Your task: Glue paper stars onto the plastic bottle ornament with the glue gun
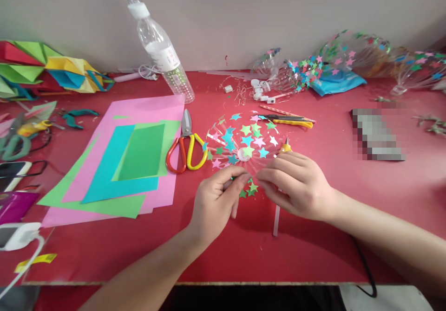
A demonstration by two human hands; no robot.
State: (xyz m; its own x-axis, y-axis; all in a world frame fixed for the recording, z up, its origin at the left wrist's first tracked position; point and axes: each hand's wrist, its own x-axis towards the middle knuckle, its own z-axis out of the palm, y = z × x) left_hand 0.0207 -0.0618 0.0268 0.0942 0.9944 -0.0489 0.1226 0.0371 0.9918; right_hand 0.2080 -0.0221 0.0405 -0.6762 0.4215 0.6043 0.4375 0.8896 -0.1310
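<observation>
A clear plastic piece, cut into thin strips that fan out from a round centre (243, 154), lies on the red table with pink, blue and green paper stars (247, 140) on its strips. Over its near edge, my left hand (221, 195) pinches thumb against fingers. My right hand (301, 185) faces it, fingertips pressed together. What sits between the fingers is too small to make out. A few green stars (251, 189) show between the hands. Behind the right hand pokes a yellow tool tip (286, 145), mostly hidden; a pale strip (276, 220) sticks out below.
Left of the hands are scissors (186, 146) and stacked coloured paper sheets (139, 155). A plastic bottle (165, 55) stands behind them. A utility knife (289, 120) lies beyond the star piece. Similar starred pieces (306, 72) line the wall. Pliers (78, 117) are far left.
</observation>
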